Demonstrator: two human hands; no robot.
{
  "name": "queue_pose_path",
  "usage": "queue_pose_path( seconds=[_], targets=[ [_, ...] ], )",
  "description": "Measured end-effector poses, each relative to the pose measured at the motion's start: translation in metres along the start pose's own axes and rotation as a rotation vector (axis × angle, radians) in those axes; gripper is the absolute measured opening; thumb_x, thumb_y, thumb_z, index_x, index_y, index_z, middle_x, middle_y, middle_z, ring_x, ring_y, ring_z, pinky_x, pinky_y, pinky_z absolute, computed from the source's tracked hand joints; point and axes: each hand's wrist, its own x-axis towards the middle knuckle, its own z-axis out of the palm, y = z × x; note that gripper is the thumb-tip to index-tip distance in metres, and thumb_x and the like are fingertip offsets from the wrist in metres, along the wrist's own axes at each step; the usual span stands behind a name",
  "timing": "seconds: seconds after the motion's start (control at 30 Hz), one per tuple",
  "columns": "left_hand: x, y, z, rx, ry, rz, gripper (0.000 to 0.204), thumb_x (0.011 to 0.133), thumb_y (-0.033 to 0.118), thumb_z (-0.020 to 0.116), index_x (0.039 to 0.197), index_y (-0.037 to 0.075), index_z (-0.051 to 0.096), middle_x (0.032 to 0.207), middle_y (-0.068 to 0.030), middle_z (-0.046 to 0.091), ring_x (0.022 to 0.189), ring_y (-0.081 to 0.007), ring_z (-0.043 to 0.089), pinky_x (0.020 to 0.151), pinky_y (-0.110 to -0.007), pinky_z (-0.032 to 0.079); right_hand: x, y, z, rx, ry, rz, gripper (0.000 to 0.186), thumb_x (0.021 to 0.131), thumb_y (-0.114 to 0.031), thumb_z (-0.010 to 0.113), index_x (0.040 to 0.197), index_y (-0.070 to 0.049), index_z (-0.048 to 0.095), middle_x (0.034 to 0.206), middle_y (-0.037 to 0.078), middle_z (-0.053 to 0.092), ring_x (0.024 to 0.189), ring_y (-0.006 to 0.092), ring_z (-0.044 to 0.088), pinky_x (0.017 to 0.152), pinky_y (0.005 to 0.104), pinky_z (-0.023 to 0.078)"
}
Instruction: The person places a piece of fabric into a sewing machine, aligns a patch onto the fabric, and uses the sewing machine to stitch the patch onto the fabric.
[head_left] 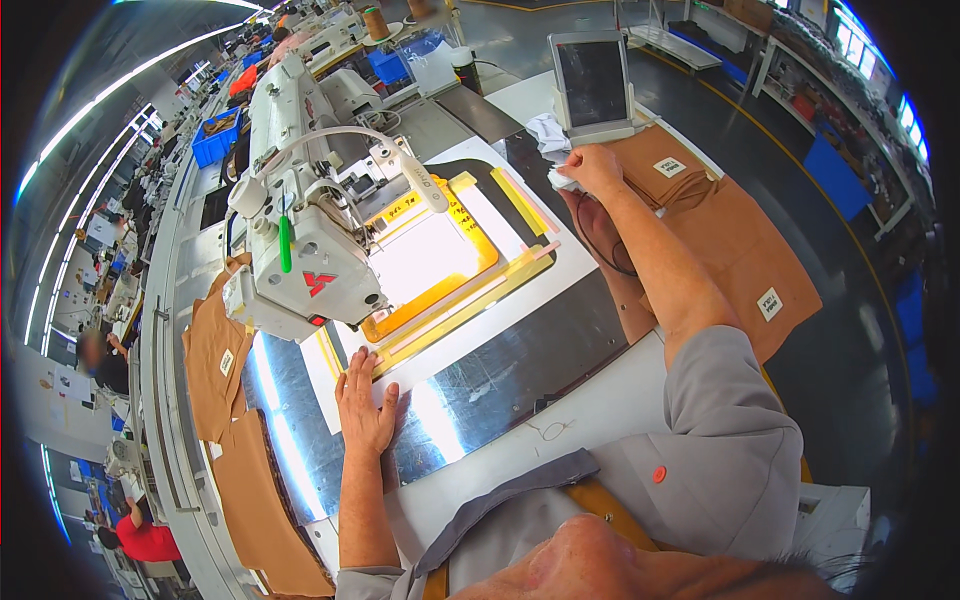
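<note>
Poking from right grip (590, 168): seemingly cloth (562, 182)

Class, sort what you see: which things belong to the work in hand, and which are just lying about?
Seemingly in the work:
Taped template, by the left hand
Small white item, pinched by the right hand
White sewing machine, over the template
Brown fabric pieces, to both sides

Apparently just about:
Dark display, standing
Loose thread
Blue crate

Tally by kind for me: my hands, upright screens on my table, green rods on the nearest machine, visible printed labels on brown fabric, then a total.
Hands: 2 (left hand, right hand)
Upright screen: 1
Green rod: 1
Printed labels on brown fabric: 3 (left 1, right 2)
Total: 7
</note>
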Motion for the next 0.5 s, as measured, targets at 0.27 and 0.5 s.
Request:
queue_pose_path(
  seconds=[0.27,0.5],
  targets=[
    [0.0,0.002,0.0,0.001,0.003,-0.01,0.063,0.103,0.057,0.043,0.142,0.008,0.054,0.154,-0.0181,0.048,0.146,-0.0343,0.042,0.123,-0.051,0.024,0.001,0.01,-0.005,0.135,-0.077,0.076,0.037,0.082,-0.043,0.083,0.088,-0.007,0.08,0.08,0.011,0.076,0.072,0.0244,0.072,0.072,0.0376,0.055],
    [0.0,0.001,0.001,-0.011,0.013,-0.013,0.064,0.102,0.059,0.043,0.142,0.009,0.054,0.155,-0.0173,0.048,0.146,-0.0337,0.042,0.122,-0.052,0.024,0.007,0.03,-0.001,0.285,-0.004,0.038,0.028,0.086,-0.032,0.081,0.092,-0.005,0.08,0.079,0.01,0.076,0.071,0.0202,0.072,0.069,0.0337,0.054]
  ],
)
